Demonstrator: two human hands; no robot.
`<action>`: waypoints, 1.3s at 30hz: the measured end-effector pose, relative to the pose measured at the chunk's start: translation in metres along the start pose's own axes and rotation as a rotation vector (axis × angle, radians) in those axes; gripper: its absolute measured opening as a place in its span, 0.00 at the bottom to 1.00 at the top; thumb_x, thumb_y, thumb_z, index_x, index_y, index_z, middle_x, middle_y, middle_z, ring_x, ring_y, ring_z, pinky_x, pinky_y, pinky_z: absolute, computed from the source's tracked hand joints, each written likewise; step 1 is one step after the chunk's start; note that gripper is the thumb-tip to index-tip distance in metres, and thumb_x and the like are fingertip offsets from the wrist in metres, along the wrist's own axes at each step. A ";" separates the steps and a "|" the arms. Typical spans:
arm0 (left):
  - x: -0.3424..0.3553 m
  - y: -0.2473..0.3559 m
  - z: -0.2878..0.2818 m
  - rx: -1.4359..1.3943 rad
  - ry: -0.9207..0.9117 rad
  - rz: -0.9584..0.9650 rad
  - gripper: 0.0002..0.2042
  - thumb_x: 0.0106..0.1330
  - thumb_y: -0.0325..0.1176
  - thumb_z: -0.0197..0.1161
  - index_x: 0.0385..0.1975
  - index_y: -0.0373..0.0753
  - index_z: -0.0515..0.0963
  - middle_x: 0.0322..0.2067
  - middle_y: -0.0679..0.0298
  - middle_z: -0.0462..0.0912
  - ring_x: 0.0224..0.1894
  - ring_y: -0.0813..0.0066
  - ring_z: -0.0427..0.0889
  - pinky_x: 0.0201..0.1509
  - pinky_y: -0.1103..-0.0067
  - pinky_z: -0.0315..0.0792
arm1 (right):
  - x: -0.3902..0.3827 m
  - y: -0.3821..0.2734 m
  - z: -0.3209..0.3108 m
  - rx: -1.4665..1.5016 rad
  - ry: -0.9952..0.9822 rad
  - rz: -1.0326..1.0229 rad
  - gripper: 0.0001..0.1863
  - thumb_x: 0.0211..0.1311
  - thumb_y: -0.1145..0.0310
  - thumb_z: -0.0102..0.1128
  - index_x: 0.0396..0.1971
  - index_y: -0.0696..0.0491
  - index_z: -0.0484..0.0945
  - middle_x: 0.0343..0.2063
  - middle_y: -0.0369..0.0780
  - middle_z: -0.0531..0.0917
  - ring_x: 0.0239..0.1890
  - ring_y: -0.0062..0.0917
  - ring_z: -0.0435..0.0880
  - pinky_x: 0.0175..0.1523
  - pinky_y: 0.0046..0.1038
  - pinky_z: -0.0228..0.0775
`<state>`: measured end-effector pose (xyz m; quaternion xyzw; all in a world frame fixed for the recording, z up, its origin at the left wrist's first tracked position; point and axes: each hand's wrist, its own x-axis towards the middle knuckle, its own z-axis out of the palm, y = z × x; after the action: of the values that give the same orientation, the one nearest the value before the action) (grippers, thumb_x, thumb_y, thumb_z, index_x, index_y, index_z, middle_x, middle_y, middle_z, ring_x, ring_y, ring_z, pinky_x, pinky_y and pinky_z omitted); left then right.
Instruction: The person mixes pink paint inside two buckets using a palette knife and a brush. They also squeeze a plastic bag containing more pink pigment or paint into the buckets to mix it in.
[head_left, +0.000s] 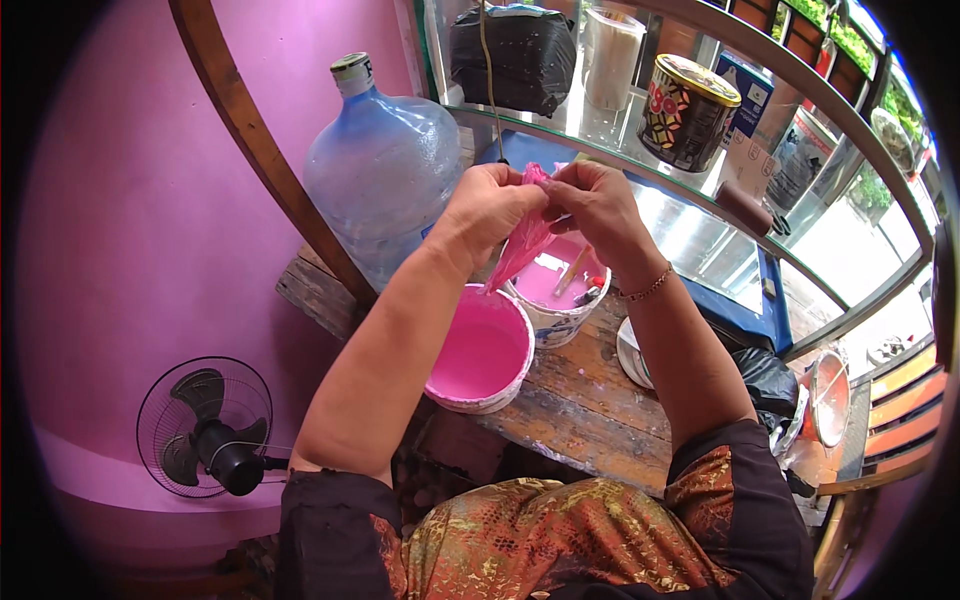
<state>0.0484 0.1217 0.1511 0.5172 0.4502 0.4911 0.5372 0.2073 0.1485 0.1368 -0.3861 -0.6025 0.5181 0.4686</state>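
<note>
My left hand [487,208] and my right hand [602,212] are close together over two white buckets. Between them they pinch the top of a thin pink plastic bag [518,250], which hangs down crumpled. The nearer bucket [488,404] holds bright pink liquid [478,350]. Behind it and to the right, a second bucket [556,330] also has pink in it, with a wooden stick [572,270] and some small items at its inner edge. The bag's lower tip hangs by the nearer bucket's rim. My hands partly hide the second bucket.
The buckets stand on a worn wooden table [590,400]. A large blue water jug [385,165] is behind on the left; a black fan [215,440] is at lower left. A glass display case [570,130] with a dark tin [688,112] and a black bag [515,60] stands behind.
</note>
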 end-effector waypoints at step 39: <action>0.046 -0.028 -0.009 0.010 0.173 -0.045 0.09 0.57 0.23 0.62 0.35 0.25 0.74 0.33 0.52 0.81 0.35 0.66 0.83 0.40 0.74 0.81 | -0.019 0.084 -0.093 -0.373 -0.077 0.161 0.16 0.63 0.63 0.58 0.40 0.61 0.76 0.27 0.39 0.80 0.30 0.19 0.78 0.37 0.22 0.71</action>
<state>0.0459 0.1685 0.1241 0.4654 0.5088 0.5195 0.5045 0.3007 0.1684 0.0530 -0.4931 -0.6726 0.4475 0.3228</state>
